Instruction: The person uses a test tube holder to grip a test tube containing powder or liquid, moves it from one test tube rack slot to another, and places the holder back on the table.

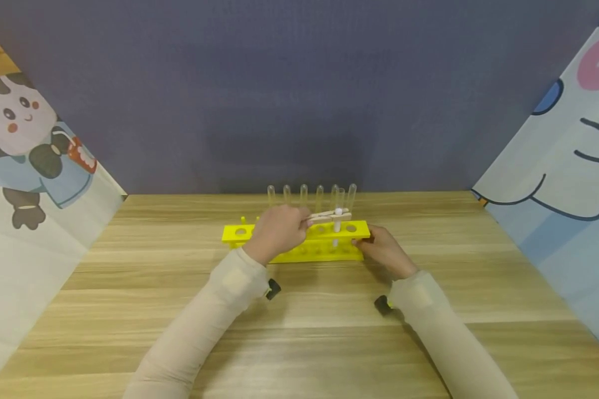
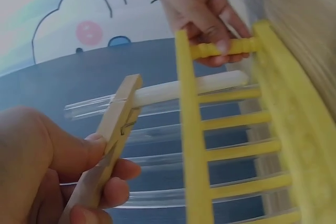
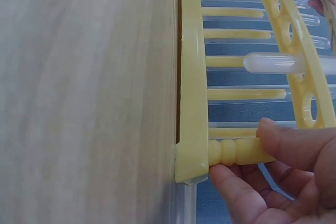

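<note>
Thumb and fingers of the left hand [image 1: 279, 230] grip the wooden clamp [image 2: 118, 119], and there, just past the fingertips on the person's right, its tip nips the white-filled tube [image 2: 220, 81] near the top! Clamp running roughly level, tube standing close to upright: the two cross, so the grip comes in from the side. Down the tube we go, through the second hole from the right end of the upper plate [image 2: 190, 129], its rounded end hanging apart from the base [image 3: 193, 77]. That's the line that counts, I'd judge: the tube's long axis square to the plate, the gap beneath it. The tube lies between the two hands; the left governs it through the wood, while the right hand [image 1: 386, 252] pinches the end post [image 3: 241, 151] of the yellow rack [image 1: 324, 257], just beside. Behind, a row of clear tubes [image 1: 304, 194] stands with rounded ends up.
</note>
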### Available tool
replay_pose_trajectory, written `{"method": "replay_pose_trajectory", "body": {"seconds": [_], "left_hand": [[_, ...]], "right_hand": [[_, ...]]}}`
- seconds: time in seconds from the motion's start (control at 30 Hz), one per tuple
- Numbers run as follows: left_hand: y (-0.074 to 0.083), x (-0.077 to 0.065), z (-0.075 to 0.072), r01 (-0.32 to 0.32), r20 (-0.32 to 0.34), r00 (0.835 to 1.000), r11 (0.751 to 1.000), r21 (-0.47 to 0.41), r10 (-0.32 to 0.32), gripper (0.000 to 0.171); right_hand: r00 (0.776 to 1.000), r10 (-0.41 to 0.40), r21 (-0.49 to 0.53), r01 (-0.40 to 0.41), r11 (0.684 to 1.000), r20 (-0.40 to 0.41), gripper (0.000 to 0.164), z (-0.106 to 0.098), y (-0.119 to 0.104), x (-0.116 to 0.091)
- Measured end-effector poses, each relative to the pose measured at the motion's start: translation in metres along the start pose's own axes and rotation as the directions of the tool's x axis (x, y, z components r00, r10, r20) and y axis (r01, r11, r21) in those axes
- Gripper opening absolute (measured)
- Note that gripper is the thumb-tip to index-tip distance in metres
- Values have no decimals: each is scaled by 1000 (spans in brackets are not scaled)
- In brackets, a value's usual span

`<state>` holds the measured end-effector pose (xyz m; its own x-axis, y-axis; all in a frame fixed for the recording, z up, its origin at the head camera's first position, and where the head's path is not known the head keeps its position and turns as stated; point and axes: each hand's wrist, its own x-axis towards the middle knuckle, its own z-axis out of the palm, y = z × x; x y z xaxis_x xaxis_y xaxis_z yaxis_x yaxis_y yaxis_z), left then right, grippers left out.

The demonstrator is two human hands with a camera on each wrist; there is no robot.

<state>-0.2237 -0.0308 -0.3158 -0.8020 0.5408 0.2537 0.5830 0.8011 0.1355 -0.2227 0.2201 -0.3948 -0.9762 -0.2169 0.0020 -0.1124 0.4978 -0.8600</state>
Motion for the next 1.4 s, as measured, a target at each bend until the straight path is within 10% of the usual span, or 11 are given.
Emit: {"method": "replay_pose_trajectory", "body": {"seconds": [1.4], "left_hand": [[16,16,-34,-68,-106,992,998,5,68,27]], "right_hand": [[1000,-7,-20,8,1000,9,30,-1,4,3]]}}
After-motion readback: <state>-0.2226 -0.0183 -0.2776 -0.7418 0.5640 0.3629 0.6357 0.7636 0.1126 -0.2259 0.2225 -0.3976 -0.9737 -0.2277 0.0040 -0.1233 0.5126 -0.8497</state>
